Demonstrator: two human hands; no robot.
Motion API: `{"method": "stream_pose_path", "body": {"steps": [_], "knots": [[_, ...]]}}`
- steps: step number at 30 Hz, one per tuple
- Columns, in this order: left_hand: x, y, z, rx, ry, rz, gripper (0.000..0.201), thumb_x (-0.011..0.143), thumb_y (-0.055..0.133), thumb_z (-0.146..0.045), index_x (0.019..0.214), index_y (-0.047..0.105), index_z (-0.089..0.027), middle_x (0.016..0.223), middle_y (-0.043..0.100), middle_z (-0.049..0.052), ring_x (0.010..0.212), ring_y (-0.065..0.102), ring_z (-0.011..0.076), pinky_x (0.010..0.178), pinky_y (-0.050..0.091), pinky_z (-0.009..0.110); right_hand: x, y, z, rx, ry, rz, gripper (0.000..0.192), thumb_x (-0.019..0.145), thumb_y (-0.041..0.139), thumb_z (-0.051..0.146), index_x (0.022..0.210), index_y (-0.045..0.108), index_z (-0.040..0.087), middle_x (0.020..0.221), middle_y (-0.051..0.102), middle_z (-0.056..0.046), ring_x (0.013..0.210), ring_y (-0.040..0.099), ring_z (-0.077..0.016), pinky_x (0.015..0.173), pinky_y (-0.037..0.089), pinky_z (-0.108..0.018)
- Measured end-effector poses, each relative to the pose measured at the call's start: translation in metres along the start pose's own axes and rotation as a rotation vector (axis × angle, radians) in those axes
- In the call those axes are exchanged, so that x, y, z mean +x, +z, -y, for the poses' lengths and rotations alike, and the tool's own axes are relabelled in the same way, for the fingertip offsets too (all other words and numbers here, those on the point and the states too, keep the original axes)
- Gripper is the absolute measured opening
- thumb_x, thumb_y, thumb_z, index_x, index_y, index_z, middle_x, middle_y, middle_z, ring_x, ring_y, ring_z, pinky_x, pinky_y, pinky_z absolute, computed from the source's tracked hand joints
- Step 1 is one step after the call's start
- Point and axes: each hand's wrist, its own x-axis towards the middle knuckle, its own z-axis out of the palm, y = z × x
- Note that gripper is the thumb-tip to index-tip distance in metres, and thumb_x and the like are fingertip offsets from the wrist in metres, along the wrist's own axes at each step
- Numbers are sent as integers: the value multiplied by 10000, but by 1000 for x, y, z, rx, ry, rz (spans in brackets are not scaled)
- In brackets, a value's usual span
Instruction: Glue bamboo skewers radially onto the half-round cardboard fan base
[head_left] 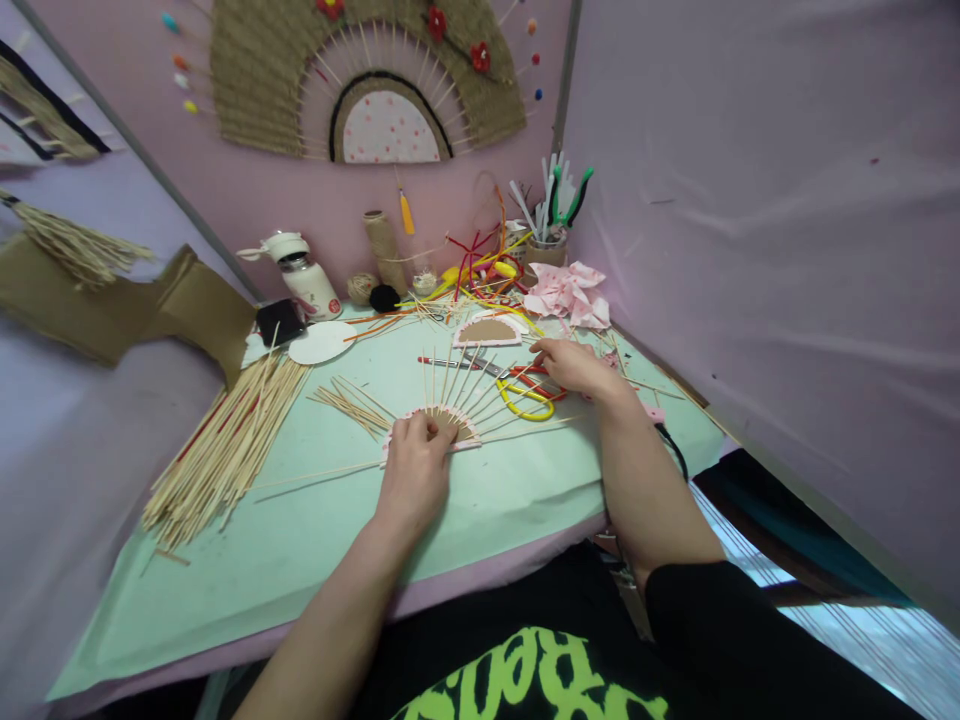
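Observation:
My left hand (420, 450) presses on a half-round cardboard piece (466, 432) with a pink-dotted edge, its fingers bent over the lower middle. Thin wooden sticks (487, 400) fan out from that piece to the sides and away from me. To the right, my right hand (574, 366) is held over the far ends of the sticks, fingers curled together; what they pinch, if anything, is hard to make out. Just below it lie scissors with yellow handles (529, 412) and a red-handled tool (536, 383). A second half-round cardboard piece (489, 332) rests beyond the fan.
A large bundle of sticks (232, 440) lies at left, with a smaller bunch (351, 410) nearer the middle. Along the back stand a white bottle (311, 285), twine roll (384, 250), tangled coloured pipe cleaners (480, 270), pink cloth (570, 295) and a tool cup (546, 250).

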Motion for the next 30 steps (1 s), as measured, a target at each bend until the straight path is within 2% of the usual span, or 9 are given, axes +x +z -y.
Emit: {"method": "stream_pose_path", "body": {"steps": [14,30], "knots": [[0,2,2,6,9,-6,351,934,472,-133,1128,751,-221,1008,546,127,949,406,266,867,462,425,-2,-2,-1,33,-15,-27,525,881,376,109,1345,605,195,1309,689,-77,1206,604,-259,1033,414,-392],[0,2,2,9,5,-9,352,923,481,-132,1128,752,-227,1009,543,121,960,412,265,871,474,438,-2,-3,-3,34,-3,-39,505,899,366,134,1336,613,184,1297,691,-102,1204,603,-274,1047,396,-417]]}}
